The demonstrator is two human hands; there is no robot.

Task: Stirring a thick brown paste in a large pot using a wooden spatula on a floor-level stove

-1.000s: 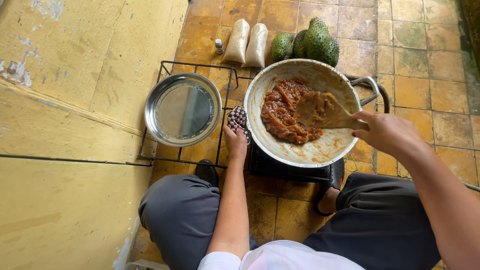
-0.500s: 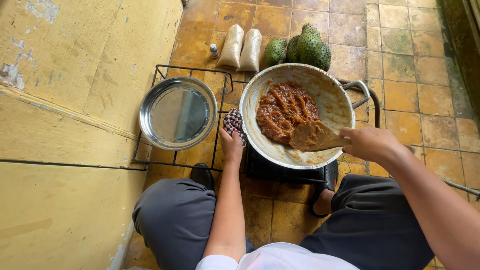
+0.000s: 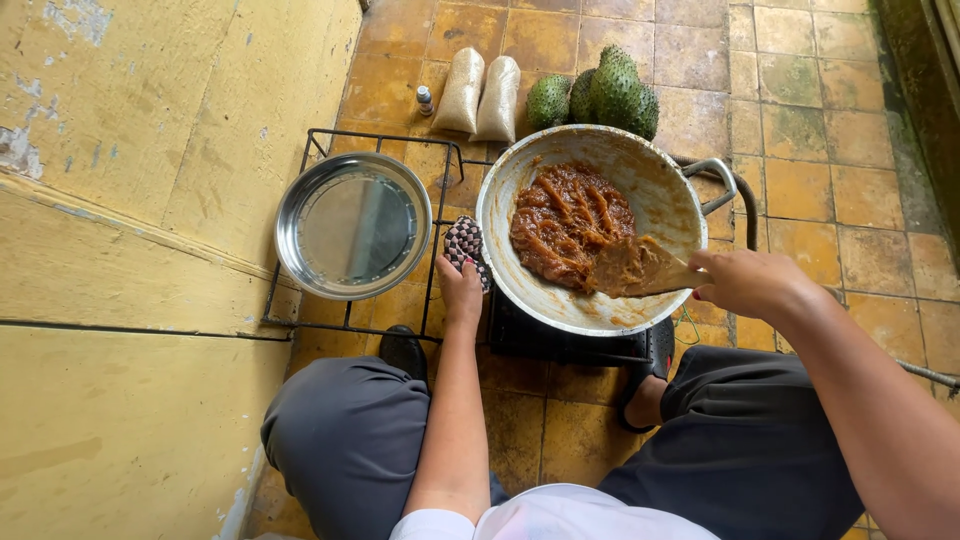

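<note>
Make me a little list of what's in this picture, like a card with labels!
Left hand: grips the checked cloth at the wok's edge
Right hand: holds the wooden spatula
Wok: has brown paste in it, spatula blade in the paste
Steel pan: sits on the wire rack, left of the wok
Behind the wok: two pale bags, spiky green fruits, small bottle
Floor: orange tiles

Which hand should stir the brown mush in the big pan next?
Probably the right hand: it holds the wooden spatula in the brown paste. The left hand grips the pan rim through a checkered cloth.
</note>
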